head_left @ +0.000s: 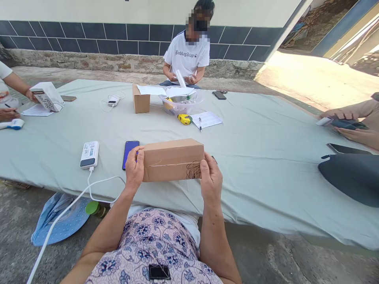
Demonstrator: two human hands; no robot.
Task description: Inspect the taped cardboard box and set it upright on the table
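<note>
Between my two hands is a brown cardboard box (168,161), held just over the near edge of the table. My left hand (135,167) grips its left end, thumb on the near side. On the right end my right hand (211,177) is closed around the corner, next to some black scribbled lines on the cardboard. The fingers behind the box are partly hidden. A phone with a blue screen (129,152) lies on the cloth just beyond my left hand. To its left is a white power bank (89,154) with a white cable plugged in.
A clear plastic bowl (180,106) with papers on it stands mid-table, near a small carton (141,100), a yellow tape measure (184,119) and a printed sheet (209,119). Across sits a person in white (189,55). Other people's hands show left and right; a dark cap (352,175) lies right.
</note>
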